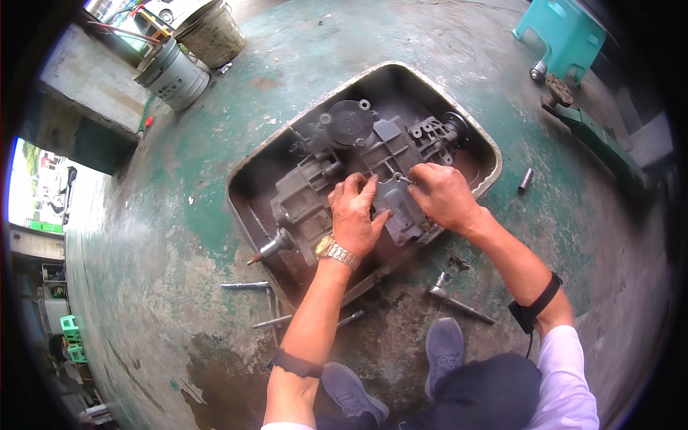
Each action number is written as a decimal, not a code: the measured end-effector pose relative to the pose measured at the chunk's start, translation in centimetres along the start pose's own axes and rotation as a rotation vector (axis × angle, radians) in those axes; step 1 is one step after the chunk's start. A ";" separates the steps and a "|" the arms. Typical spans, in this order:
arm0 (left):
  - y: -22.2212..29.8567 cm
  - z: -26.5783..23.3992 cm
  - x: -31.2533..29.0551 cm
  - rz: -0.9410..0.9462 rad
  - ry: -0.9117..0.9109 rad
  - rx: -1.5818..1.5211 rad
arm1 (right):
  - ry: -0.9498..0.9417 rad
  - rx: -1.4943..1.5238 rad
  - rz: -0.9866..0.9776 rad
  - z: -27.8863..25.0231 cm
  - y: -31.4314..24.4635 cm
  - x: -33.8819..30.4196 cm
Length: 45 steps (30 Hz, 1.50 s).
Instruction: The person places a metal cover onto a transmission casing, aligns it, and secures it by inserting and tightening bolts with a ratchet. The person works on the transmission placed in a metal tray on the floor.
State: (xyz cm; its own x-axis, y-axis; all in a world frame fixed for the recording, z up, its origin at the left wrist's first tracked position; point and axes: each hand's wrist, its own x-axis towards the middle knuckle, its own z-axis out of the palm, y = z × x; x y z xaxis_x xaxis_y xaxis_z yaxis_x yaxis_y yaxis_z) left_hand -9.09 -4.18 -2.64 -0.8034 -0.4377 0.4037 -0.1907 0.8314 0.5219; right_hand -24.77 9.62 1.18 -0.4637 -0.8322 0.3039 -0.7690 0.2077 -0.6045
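Observation:
A grey metal gearbox [304,190] lies in a deep, dark tray with a pale rim [236,172]. My right hand [446,195] is closed on a small wrench [398,177] whose curved metal end points left over the gearbox's middle. Most of that wrench is hidden in the fist. My left hand [356,215], with a watch [337,251] at the wrist, rests on the housing just left of the wrench end. Its thumb and fingers are spread, the fingertips touching the gearbox. Whatever lies under those fingertips is hidden.
A ratchet handle [462,307] and a small dark part [459,264] lie on the floor at the near right. A socket [526,180] lies right of the tray. Metal bars [272,322] lie at the near left. Buckets [175,75] and a turquoise stool [562,36] stand farther off.

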 end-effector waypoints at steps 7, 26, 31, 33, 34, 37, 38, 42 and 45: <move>0.4 -0.4 0.2 0.005 0.022 -0.009 | -0.122 -0.143 0.048 0.0 -0.7 1.2; 0.4 0.2 1.3 -0.009 0.037 0.105 | -0.256 -0.446 -0.039 1.1 -2.1 2.8; 0.8 1.5 2.3 -0.073 0.065 0.162 | -0.246 -0.451 0.068 1.6 -1.3 2.5; 1.0 1.9 2.3 -0.060 0.112 0.163 | -0.189 -0.431 0.016 1.8 -1.2 2.3; 1.1 2.0 2.2 -0.064 0.113 0.131 | -0.171 -0.412 0.009 1.9 -1.2 2.1; 1.4 2.5 2.5 -0.060 0.214 0.061 | -0.026 -0.251 -0.034 2.3 -1.1 1.7; 1.5 2.7 2.6 -0.062 0.189 0.024 | -0.005 -0.208 -0.022 2.4 -0.9 1.7; 1.7 3.3 3.1 -0.110 0.097 0.007 | -0.012 -0.182 -0.063 2.5 -0.6 1.7; 1.7 3.4 3.0 -0.132 0.121 -0.024 | -0.042 -0.151 -0.041 2.4 -0.8 1.2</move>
State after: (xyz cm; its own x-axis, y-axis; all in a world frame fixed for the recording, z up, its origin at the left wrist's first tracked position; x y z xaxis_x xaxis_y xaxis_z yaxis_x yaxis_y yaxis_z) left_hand -13.79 -2.95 -3.11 -0.6979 -0.5820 0.4173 -0.2757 0.7561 0.5935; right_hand -23.68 7.22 0.28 -0.4140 -0.8616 0.2937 -0.8461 0.2453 -0.4732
